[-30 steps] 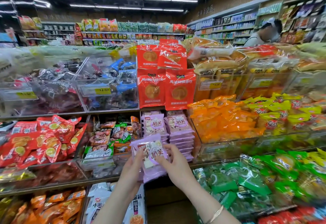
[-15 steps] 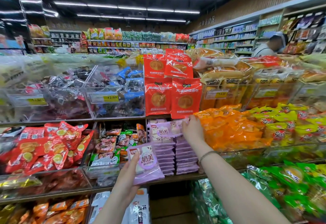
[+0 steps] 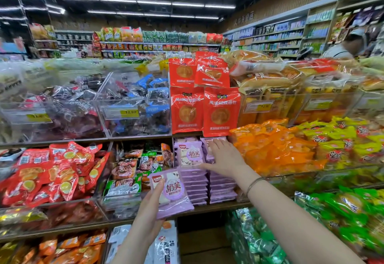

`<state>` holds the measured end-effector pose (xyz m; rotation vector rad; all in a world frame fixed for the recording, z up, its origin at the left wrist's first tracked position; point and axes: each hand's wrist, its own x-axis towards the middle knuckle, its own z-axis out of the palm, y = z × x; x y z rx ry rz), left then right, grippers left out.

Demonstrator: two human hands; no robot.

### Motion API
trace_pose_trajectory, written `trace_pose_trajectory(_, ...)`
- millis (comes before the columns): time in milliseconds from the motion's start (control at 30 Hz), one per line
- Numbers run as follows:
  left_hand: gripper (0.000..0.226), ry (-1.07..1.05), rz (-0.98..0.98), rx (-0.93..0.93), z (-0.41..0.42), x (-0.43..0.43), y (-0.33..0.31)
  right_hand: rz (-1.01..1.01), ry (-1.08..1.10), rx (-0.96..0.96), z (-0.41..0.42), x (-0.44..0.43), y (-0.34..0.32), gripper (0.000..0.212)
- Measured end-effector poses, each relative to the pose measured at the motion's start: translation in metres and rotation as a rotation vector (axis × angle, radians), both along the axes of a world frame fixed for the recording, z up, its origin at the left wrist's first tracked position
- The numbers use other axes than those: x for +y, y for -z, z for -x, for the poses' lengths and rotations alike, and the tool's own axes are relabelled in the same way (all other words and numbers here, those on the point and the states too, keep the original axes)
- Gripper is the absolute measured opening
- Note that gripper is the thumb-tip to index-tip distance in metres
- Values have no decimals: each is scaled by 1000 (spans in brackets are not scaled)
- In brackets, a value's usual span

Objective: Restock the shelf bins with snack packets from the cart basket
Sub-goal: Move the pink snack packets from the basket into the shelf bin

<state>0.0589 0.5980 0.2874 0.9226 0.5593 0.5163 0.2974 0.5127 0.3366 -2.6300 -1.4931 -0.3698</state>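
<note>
The right hand (image 3: 226, 157) has let go, fingers spread on the supermarket shelf's (image 3: 207, 208) purple packet stacks (image 3: 195, 184); the left hand (image 3: 148, 209) grips one purple packet (image 3: 172, 193).

Worn at head height, close in front of the stack of purple packets (image 3: 221, 189), facing forward and slightly down. Wide-angled, taking in shelves (image 3: 83, 139) left, right, above and below that stack, plus ceiling lights (image 3: 187, 4) far above it.
</note>
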Motion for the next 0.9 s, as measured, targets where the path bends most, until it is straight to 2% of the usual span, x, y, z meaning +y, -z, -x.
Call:
trace_pose_trajectory(100, 54, 17, -27, -25, 1, 2, 2, 175, -51, 63, -13, -10, -12, 115)
trace_pose_trajectory(200, 46, 13, -33, -36, 2, 3, 3, 308, -39, 0, -18, -16, -15, 120)
trace_pose_trajectory(367, 51, -17, -36, 14, 2, -2, 1, 242, 29, -158, -13, -9, -9, 100)
trace_pose_trajectory(533, 87, 39, -50, 32, -5, -10, -10, 236, 34, -163, -2, -14, -13, 110)
trace_pose_trajectory(600, 94, 31, -58, 27, -8, -13, -13, 115, -25, -100, 11, -23, -14, 107)
trace_pose_trajectory(733, 63, 30, -6, -53, -17, -18, -12, -191, -311, 98, 50, -51, -2, 74)
trace_pose_trajectory(800, 57, 95, 27, -159, -24, -23, -15, -177, -448, 187, 77, -62, 6, 66)
trace_pose_trajectory(900, 62, 147, 45, -263, -35, -29, -19, -131, -520, 112, 90, -67, 14, 62)
